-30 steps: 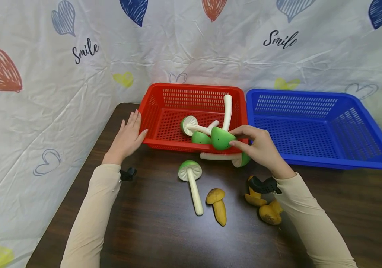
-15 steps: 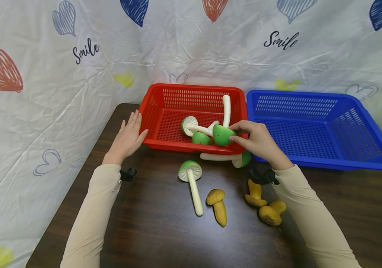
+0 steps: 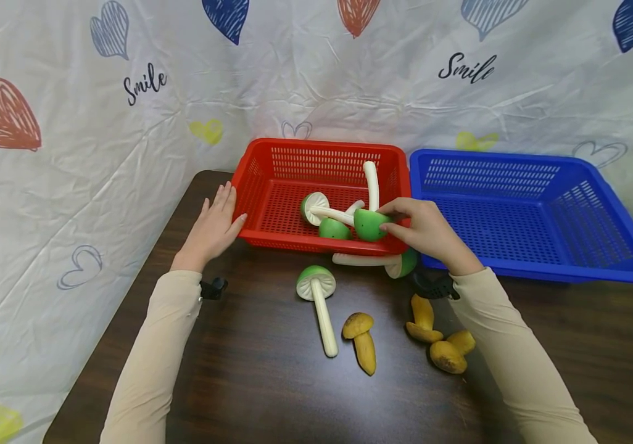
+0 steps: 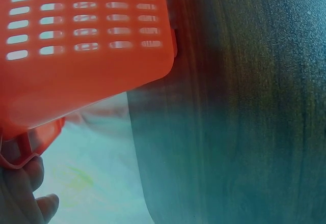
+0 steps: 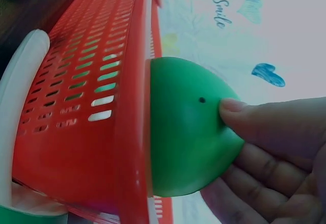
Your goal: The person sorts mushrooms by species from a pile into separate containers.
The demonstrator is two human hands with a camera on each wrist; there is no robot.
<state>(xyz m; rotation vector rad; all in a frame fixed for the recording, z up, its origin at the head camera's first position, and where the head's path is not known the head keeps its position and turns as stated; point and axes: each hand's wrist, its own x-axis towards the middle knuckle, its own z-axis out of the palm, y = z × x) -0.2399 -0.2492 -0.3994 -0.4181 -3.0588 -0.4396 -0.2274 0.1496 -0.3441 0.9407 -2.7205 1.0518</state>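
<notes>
Between thumb and fingers, my right hand (image 3: pixel 424 229) pinches the green cap of a toy mushroom (image 3: pixel 371 226). Its white stem points up and back over the red basket (image 3: pixel 322 243), and in the right wrist view the cap (image 5: pixel 188 127) shows just past the basket's rim. Two more green-capped mushrooms lie inside; one is a mushroom (image 3: pixel 314 208) with its white gills showing. My left hand (image 3: pixel 211 225) rests with straight fingers against the basket's left side; in the left wrist view its fingertips (image 4: pixel 47 207) are at the rim.
A blue basket (image 3: pixel 527 268) stands right of the red one. Another green mushroom (image 3: pixel 366 260) lies along the red basket's front, a further green mushroom (image 3: pixel 319 308) nearer. Yellow-brown mushrooms lie in front: one (image 3: pixel 363 345), another (image 3: pixel 423 320) and a third (image 3: pixel 450 354).
My right hand has moved slightly left and back with the mushroom, and the stem has tipped to the left over the red basket. The left hand keeps its place.
</notes>
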